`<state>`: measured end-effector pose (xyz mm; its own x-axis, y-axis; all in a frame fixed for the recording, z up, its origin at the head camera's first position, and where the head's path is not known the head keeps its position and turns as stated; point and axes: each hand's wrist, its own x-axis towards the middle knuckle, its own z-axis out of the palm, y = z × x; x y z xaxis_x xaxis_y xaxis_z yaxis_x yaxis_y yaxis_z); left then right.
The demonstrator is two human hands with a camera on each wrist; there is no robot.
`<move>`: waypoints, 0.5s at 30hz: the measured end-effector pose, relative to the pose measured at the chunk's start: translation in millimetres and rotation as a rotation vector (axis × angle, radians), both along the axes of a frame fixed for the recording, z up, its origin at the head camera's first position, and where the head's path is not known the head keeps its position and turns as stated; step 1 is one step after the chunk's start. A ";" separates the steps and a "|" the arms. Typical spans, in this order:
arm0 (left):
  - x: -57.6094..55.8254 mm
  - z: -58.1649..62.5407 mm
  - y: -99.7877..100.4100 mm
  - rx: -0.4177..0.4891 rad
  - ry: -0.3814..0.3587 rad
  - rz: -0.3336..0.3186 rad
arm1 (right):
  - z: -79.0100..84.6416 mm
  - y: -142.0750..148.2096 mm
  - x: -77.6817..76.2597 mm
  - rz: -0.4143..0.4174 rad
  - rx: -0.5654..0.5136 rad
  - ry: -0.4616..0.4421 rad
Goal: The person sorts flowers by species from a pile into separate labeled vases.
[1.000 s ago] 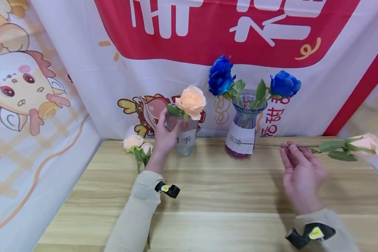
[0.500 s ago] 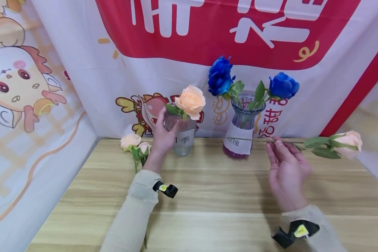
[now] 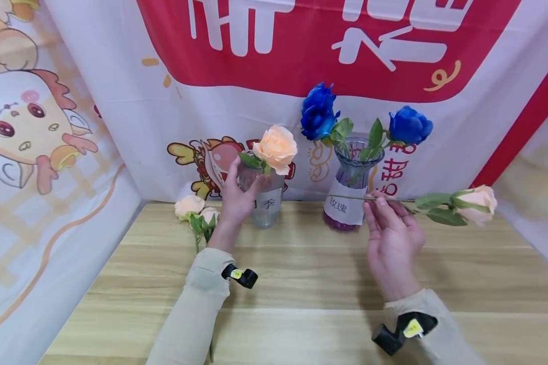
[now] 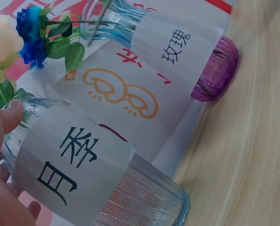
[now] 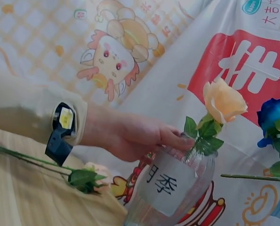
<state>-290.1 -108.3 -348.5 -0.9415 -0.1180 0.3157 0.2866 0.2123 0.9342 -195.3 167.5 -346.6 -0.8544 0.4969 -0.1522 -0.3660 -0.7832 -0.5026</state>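
Note:
My left hand (image 3: 238, 200) grips the upper part of a clear ribbed glass vase (image 3: 266, 219) with a white label. One peach rose (image 3: 276, 149) stands in that vase, its leaves at the rim near my thumb in the right wrist view. My right hand (image 3: 395, 248) pinches the thin stem of a pale pink rose (image 3: 476, 205) in the air. This rose lies nearly level, its bloom to the right and its bare stem pointing left, across the front of the other vase. The stem's cut end (image 5: 229, 176) shows in the right wrist view.
A blue-and-purple glass vase (image 3: 342, 224), also labelled, stands right of the clear one and holds two blue roses (image 3: 410, 125). Pale pink roses (image 3: 189, 207) lie on the wooden table (image 3: 310, 284) beside my left forearm. A printed cloth (image 3: 237, 111) hangs close behind the vases.
My right hand has moved left with the pale pink rose, bringing the stem across the blue-and-purple vase towards the clear one. My left hand keeps its grip on the clear vase.

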 end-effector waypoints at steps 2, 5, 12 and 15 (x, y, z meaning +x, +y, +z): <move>0.5 0.0 -1.4 0.004 -0.004 0.001 | 2.7 -6.3 -1.3 0.014 -0.005 0.018; 0.9 -0.6 -2.8 0.008 -0.006 0.000 | 5.8 -14.8 -3.2 0.027 -0.017 0.026; 0.2 -0.7 -1.4 -0.001 0.014 0.003 | 12.2 -30.9 -5.3 0.040 0.002 0.027; 0.4 -0.1 -0.9 0.004 0.015 -0.001 | 15.3 -38.9 -5.7 0.056 0.007 0.040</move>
<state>-289.7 -109.2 -348.7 -0.9368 -0.1183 0.3292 0.3008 0.2080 0.9307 -201.0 128.6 -331.4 -0.8860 0.4494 -0.1140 -0.3418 -0.7994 -0.4941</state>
